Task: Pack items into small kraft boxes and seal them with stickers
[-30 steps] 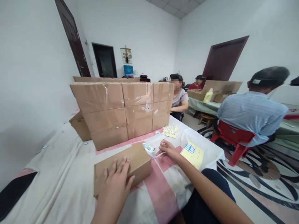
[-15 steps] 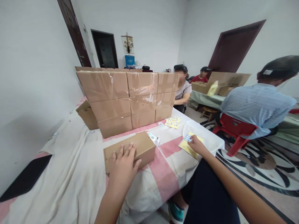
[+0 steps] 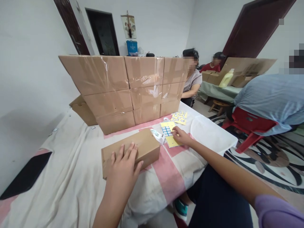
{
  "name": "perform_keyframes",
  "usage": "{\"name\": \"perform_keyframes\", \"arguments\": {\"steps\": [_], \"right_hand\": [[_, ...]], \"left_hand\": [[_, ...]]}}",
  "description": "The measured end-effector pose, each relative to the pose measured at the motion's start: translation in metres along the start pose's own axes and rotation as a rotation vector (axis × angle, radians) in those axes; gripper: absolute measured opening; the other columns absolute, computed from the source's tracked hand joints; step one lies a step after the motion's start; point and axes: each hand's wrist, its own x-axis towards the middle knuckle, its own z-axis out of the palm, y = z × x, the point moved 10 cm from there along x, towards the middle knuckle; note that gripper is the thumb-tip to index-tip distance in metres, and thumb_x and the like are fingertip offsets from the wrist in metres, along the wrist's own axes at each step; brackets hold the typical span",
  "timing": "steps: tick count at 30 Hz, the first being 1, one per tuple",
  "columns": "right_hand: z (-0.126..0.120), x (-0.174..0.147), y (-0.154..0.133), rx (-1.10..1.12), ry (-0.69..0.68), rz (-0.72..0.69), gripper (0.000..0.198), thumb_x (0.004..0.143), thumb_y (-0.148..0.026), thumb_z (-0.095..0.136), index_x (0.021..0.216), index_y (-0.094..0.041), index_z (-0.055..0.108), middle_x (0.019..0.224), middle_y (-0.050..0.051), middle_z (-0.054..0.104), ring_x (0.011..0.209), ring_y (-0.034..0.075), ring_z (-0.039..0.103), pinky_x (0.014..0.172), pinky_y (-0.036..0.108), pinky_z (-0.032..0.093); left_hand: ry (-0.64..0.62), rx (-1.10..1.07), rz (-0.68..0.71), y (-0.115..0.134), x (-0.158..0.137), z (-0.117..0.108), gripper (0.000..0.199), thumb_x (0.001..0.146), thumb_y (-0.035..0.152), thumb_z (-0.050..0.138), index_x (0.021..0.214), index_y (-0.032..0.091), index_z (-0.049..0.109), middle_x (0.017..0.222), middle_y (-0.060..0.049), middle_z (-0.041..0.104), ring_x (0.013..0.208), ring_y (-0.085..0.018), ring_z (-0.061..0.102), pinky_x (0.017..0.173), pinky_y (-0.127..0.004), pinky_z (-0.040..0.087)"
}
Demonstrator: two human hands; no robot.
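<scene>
Pressing down flat, our left hand [image 3: 124, 163] lies palm-down on the top of a small cardboard box [image 3: 142, 148], fingers spread and not curled around anything. Our right hand [image 3: 180, 136] rests on a yellow sticker sheet [image 3: 167, 133], fingertips pinching its near edge against the cloth; whether the sheet is lifted at all we cannot tell.

That box sits lengthwise on the table cloth [image 3: 71, 177], white with pink squares, right in front of us. Just beside the box's far right corner stands a small white tape dispenser [image 3: 157, 135], touching or nearly touching the sticker sheet, which carries a grid of blue labels at its far end. A second yellow sheet [image 3: 180, 117] with scattered blue stickers lies a little farther off.

Behind these rises a stacked wall of taped cartons [image 3: 128, 88], three high, with a single open box [image 3: 82, 110] at its left end.

Beyond the table, a person in a grey shirt [image 3: 193, 84] sits at the far corner, and a person in a blue shirt [image 3: 270, 95] sits on a red chair [image 3: 247, 126] to our right.
</scene>
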Motion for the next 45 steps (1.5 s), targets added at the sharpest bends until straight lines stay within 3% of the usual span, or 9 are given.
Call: {"name": "perform_keyframes", "arguments": {"steps": [4, 8, 13, 18, 22, 29, 37, 42, 45], "right_hand": [[0.008, 0.038, -0.008, -0.038, 0.034, -0.028, 0.019, 0.085, -0.025, 0.048, 0.104, -0.022, 0.048, 0.072, -0.002, 0.054, 0.076, 0.022, 0.062, 0.069, 0.031, 0.046], [0.010, 0.069, -0.014, -0.096, 0.095, -0.058, 0.025, 0.085, -0.022, 0.046, 0.110, -0.021, 0.047, 0.081, 0.002, 0.058, 0.076, 0.022, 0.057, 0.072, 0.033, 0.042], [0.037, 0.094, -0.014, -0.115, -0.020, -0.081, 0.025, 0.085, -0.020, 0.047, 0.110, -0.020, 0.047, 0.071, -0.001, 0.054, 0.065, 0.020, 0.052, 0.064, 0.031, 0.039], [0.068, 0.114, -0.010, -0.073, -0.093, -0.098, 0.033, 0.084, -0.018, 0.049, 0.117, -0.020, 0.047, 0.074, -0.002, 0.054, 0.070, 0.018, 0.055, 0.069, 0.030, 0.044], [0.078, 0.128, -0.009, -0.054, -0.071, -0.111, 0.036, 0.084, -0.017, 0.049, 0.119, -0.020, 0.046, 0.076, -0.002, 0.055, 0.073, 0.018, 0.056, 0.070, 0.029, 0.044], [0.069, 0.144, -0.004, -0.019, 0.077, -0.108, 0.035, 0.080, -0.017, 0.048, 0.115, -0.015, 0.047, 0.075, 0.001, 0.055, 0.068, 0.020, 0.052, 0.066, 0.032, 0.042], [0.056, 0.144, 0.001, 0.157, 0.217, -0.113, 0.029, 0.078, -0.024, 0.053, 0.106, -0.022, 0.050, 0.080, 0.002, 0.059, 0.095, 0.025, 0.063, 0.087, 0.039, 0.049], [0.032, 0.134, -0.013, 0.315, 0.360, -0.120, 0.026, 0.078, -0.031, 0.054, 0.102, -0.024, 0.046, 0.066, -0.004, 0.050, 0.098, 0.027, 0.066, 0.091, 0.044, 0.049], [0.011, 0.115, -0.040, 0.395, 0.412, -0.132, 0.027, 0.079, -0.033, 0.055, 0.102, -0.025, 0.045, 0.065, -0.004, 0.053, 0.098, 0.027, 0.066, 0.093, 0.045, 0.049]], "left_hand": [[-0.002, -0.011, 0.004, -0.003, 0.000, 0.007, 0.047, 0.096, 0.034, 0.047, 0.140, 0.020, 0.056, 0.152, -0.009, 0.049, 0.140, -0.041, 0.045, 0.108, -0.065, 0.041], [0.056, 0.005, 0.028, -0.004, -0.001, 0.008, 0.045, 0.096, 0.034, 0.048, 0.138, 0.021, 0.057, 0.152, -0.007, 0.050, 0.138, -0.042, 0.047, 0.106, -0.066, 0.042], [0.075, 0.011, 0.048, -0.003, -0.002, 0.007, 0.046, 0.095, 0.034, 0.048, 0.139, 0.019, 0.056, 0.150, -0.007, 0.052, 0.136, -0.044, 0.048, 0.104, -0.067, 0.044], [0.070, -0.002, 0.047, -0.004, -0.002, 0.008, 0.047, 0.096, 0.035, 0.047, 0.139, 0.020, 0.055, 0.151, -0.006, 0.050, 0.139, -0.043, 0.045, 0.105, -0.068, 0.042], [0.097, 0.016, 0.057, -0.002, -0.003, 0.008, 0.046, 0.095, 0.034, 0.049, 0.138, 0.021, 0.057, 0.150, -0.006, 0.052, 0.137, -0.043, 0.047, 0.103, -0.067, 0.044], [0.160, 0.051, 0.090, 0.000, -0.004, 0.007, 0.043, 0.095, 0.032, 0.050, 0.135, 0.022, 0.059, 0.148, -0.006, 0.054, 0.133, -0.043, 0.052, 0.098, -0.066, 0.048], [0.131, 0.012, 0.054, -0.002, -0.005, 0.010, 0.041, 0.095, 0.033, 0.051, 0.134, 0.025, 0.059, 0.150, -0.005, 0.052, 0.137, -0.041, 0.048, 0.102, -0.066, 0.045], [0.088, -0.010, -0.021, -0.003, 0.000, 0.006, 0.041, 0.094, 0.029, 0.054, 0.133, 0.022, 0.060, 0.149, -0.006, 0.053, 0.139, -0.041, 0.046, 0.108, -0.066, 0.042], [0.032, -0.055, -0.032, -0.002, 0.001, 0.003, 0.042, 0.094, 0.030, 0.053, 0.135, 0.022, 0.059, 0.150, -0.005, 0.052, 0.141, -0.041, 0.044, 0.109, -0.066, 0.041]]}}
